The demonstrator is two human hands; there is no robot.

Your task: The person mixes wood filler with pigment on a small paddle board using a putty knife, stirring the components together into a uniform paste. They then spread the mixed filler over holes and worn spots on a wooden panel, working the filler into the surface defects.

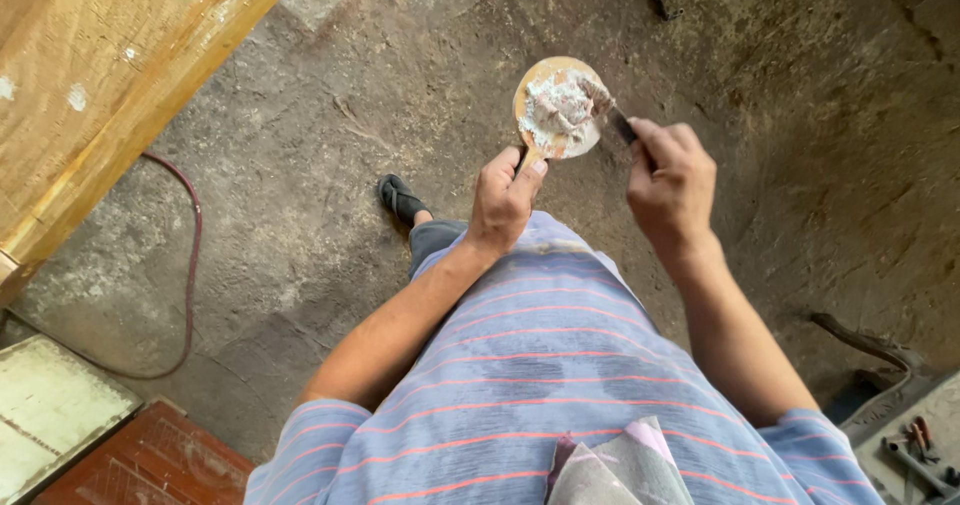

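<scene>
The round wooden paddle (pixel 556 107) sits above the floor at the far centre of your view, loaded with a lump of white paste (pixel 557 105). Your left hand (pixel 507 197) is curled closed around its short handle from below, thumb on top. Your right hand (pixel 671 177) is pinched tight on the dark handle of a putty knife (pixel 612 117), whose blade tip rests in the paste at the paddle's right edge. Below the hands, your striped blue shirt (pixel 560 385) fills the near view, one sandalled foot (pixel 400 200) showing to the left. A red hose (pixel 190 255) loops over the concrete floor (pixel 330 135) beside a wooden plank (pixel 110 75) at far left.
</scene>
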